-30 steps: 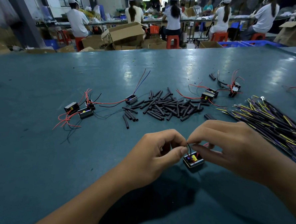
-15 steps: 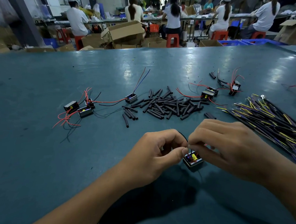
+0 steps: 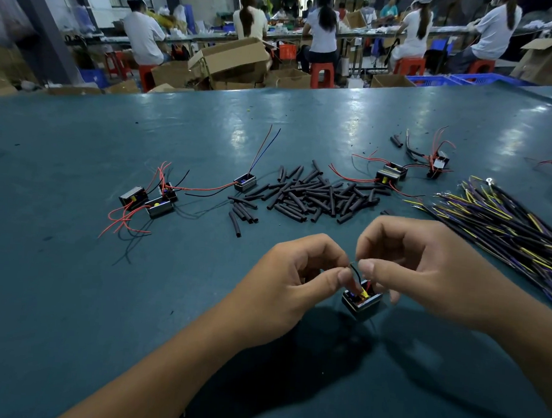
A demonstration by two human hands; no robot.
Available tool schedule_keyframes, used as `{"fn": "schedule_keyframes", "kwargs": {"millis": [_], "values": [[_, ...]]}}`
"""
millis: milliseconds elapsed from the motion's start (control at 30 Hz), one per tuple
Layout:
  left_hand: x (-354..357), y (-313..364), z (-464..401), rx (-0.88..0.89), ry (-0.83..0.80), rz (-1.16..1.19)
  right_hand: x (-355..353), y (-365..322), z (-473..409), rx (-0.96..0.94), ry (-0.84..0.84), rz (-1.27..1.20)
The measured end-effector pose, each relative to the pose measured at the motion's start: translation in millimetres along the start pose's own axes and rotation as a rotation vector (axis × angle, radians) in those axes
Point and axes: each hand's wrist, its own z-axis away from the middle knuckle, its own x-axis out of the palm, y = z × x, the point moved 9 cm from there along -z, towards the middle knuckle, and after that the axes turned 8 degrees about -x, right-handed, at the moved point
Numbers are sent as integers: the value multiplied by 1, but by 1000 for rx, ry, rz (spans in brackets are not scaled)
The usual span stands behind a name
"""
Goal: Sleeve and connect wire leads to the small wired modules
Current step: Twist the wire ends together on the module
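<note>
While pinching leads [image 3: 354, 273], hands [image 3: 426, 266] over module [image 3: 362, 303]

Teal worktable [image 3: 69, 293], glossy surface. At 12 o'clock: heap of black sleeves [image 3: 314, 195]. At 10 o'clock: 3 small modules [image 3: 149, 199] with red leads. At 2 o'clock: bundle of black-yellow wires [image 3: 509, 223]. 1 o'clock: further modules [image 3: 391, 175].

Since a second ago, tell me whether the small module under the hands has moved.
No. The module sits at the same spot below the pile of black sleeves; only the fingers of both hands shift.
</note>
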Motion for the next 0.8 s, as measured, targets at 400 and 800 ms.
{"fn": "schedule_keyframes", "kwargs": {"millis": [400, 800], "values": [[0, -7, -2, -50, -5, 90, 5, -32, 1, -365, -94, 453], [-1, -2, -1, -13, 1, 37, 9, -29, -2, -355, -136, 571]]}}
